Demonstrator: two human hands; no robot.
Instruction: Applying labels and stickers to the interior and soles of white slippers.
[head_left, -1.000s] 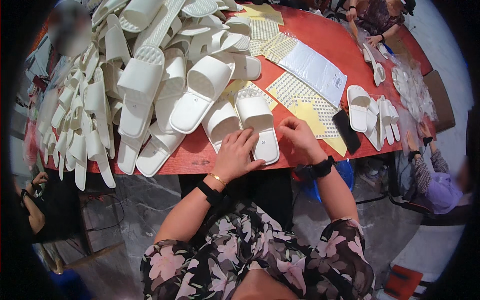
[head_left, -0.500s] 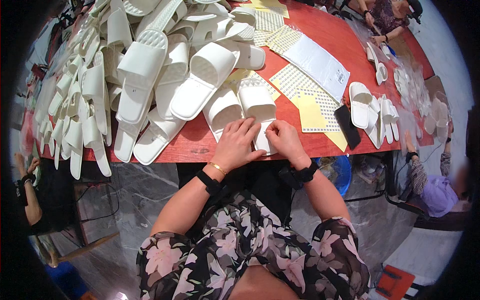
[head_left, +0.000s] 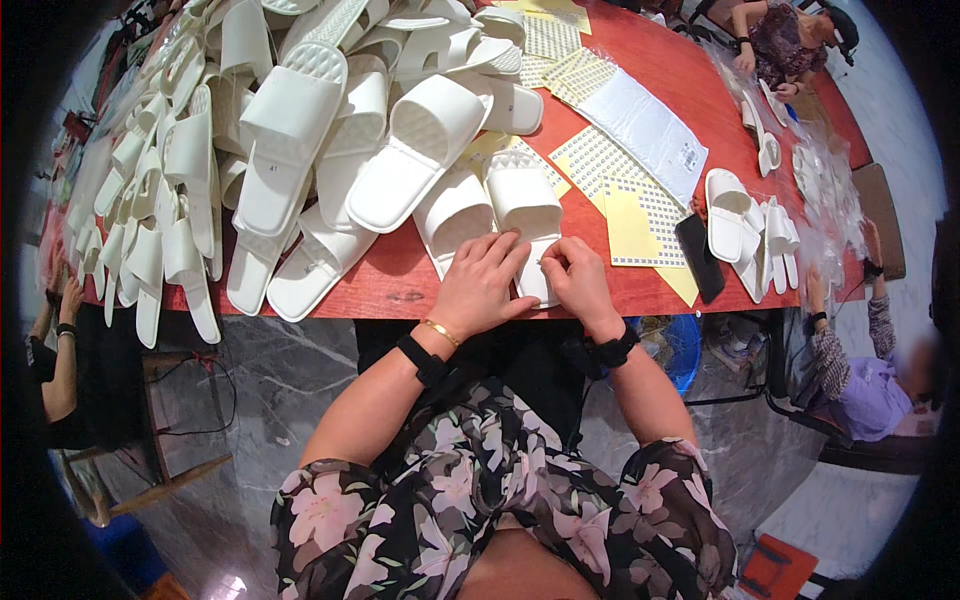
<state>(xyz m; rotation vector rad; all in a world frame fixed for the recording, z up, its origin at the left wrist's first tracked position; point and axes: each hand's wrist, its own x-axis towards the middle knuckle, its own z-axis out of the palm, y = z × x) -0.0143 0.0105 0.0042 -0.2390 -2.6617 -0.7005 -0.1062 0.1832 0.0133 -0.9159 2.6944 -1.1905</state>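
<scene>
We have our left hand [head_left: 487, 282] laid over a pair of white slippers, fingers mostly extended, no clear grip. Pair sits at the worktop's [head_left: 395, 285] near edge: left slipper [head_left: 453, 208], right slipper [head_left: 524, 198], side by side. Our right hand [head_left: 578, 285] is curled at the right slipper's sole; can't tell if the pinch is closed or holds anything. Yellow label sheet [head_left: 628, 222] and black phone [head_left: 700, 260] lie right, near that edge.

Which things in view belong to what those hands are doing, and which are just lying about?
In use:
white slippers at the left hand and right hand
likely the printed sheets and slipper pile

Apparently just lying about:
black phone
blue container
</scene>
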